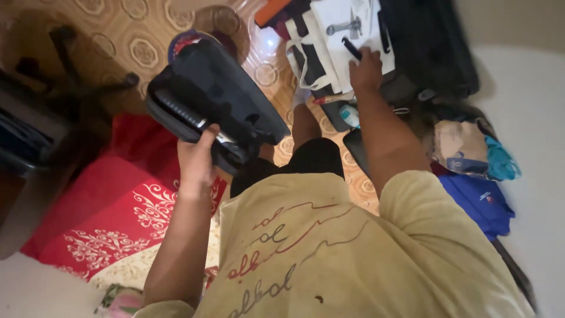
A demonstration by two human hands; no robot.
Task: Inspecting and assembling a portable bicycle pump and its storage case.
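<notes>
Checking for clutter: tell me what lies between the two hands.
In the head view, between the left hand gripping the black case and the right hand lie patterned floor and a white bag.

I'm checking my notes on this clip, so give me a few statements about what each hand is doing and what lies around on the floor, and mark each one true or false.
1. The left hand grips a black, ribbed plastic seat-like part, lifted off the floor. True.
2. The right hand rests on a red patterned cloth. False: it reaches onto a white sheet with a printed tool drawing, touching a slim black pen-like object.
3. The red cloth with white patterns lies below the left arm. True.
4. A folded blue garment lies beside the right arm. True.
5. The person wears a black shirt. False: it is a pale yellow shirt.
</notes>
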